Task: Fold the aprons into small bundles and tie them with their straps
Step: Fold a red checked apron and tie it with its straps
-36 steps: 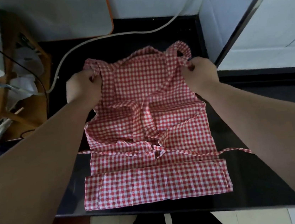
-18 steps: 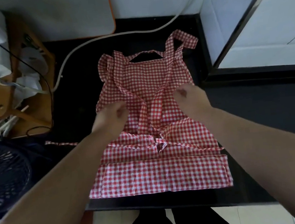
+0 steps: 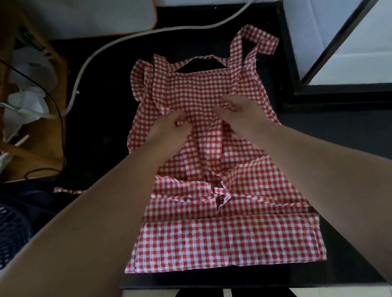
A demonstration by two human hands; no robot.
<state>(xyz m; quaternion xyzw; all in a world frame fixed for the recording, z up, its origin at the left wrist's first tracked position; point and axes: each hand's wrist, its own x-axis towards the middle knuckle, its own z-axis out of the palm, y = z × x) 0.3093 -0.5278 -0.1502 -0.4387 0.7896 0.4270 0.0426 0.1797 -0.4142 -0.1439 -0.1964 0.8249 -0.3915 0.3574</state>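
A red-and-white checked apron (image 3: 225,238) lies spread on the black table (image 3: 345,248), its hem at the near edge. The neck strap loop (image 3: 254,40) lies at the far end. A waist strap (image 3: 69,189) trails off the left side. A knot of straps (image 3: 221,195) sits on the lower middle. My left hand (image 3: 169,130) and my right hand (image 3: 241,110) meet at the bib's middle, each pinching a fold of the cloth with curled fingers.
A white cable (image 3: 127,39) curves over the far part of the table. A wooden stand with white items (image 3: 21,78) is at left, a dark fan grille (image 3: 1,236) lower left. A white wall corner (image 3: 337,22) rises at right.
Both hands let go of the apron's top corners, which lie flat on the table. They came back toward me, then moved inward and met at the bib's middle.
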